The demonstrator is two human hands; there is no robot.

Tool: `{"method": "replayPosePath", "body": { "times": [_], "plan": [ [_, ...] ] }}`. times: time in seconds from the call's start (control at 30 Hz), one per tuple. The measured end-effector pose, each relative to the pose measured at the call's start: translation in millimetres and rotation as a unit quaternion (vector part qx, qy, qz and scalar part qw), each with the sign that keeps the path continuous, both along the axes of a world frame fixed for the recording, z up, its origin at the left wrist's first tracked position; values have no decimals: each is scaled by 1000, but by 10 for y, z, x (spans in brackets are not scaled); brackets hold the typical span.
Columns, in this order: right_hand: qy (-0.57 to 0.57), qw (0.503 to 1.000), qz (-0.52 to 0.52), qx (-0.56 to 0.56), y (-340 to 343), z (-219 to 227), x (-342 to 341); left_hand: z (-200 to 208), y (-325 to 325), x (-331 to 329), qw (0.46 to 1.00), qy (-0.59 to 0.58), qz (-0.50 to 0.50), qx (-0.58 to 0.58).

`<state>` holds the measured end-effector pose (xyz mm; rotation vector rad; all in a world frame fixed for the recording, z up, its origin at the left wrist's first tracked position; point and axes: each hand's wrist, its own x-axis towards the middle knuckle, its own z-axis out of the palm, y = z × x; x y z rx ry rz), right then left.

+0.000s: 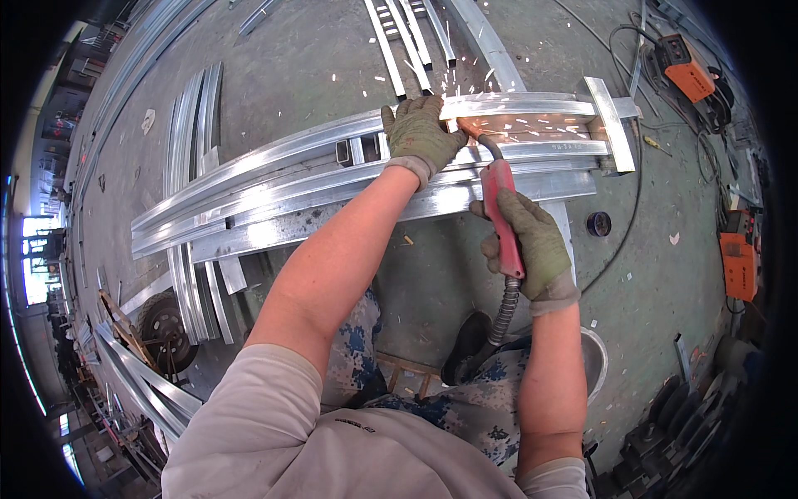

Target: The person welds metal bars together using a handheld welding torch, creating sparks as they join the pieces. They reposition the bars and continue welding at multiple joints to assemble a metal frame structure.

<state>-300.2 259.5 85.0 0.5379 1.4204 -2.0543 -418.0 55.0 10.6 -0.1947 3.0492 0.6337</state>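
Observation:
My left hand [422, 137], in a green work glove, is closed over the far steel rail [320, 138] of a long silvery frame; its fingertips are partly hidden. My right hand [532, 241], gloved alike, grips the red handle of a welding torch [502, 218]. The torch's copper-coloured tip touches or nearly touches the metal just right of my left hand, where sparks fly. Short square tube crosspieces [357, 150] sit between the rails left of that spot. An upright-edged end piece [609, 125] crosses the frame's right end.
More steel profiles [189, 150] lie under and beyond the frame. Orange welding machines [688, 71] stand at the right, with cables on the floor. A small dark round tin [598, 224] sits right of my right hand. A wheel [168, 331] is at lower left.

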Motion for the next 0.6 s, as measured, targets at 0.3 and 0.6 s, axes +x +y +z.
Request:
{"method": "replayPosePath", "body": {
  "times": [0.3,0.6],
  "plan": [
    [5,1000,-6,19,53,-5,-11,-4,2,18,1000,26,1,12],
    [17,1000,18,18,15,1,-9,-27,-5,-27,1000,-4,16,-26]
  ]
}}
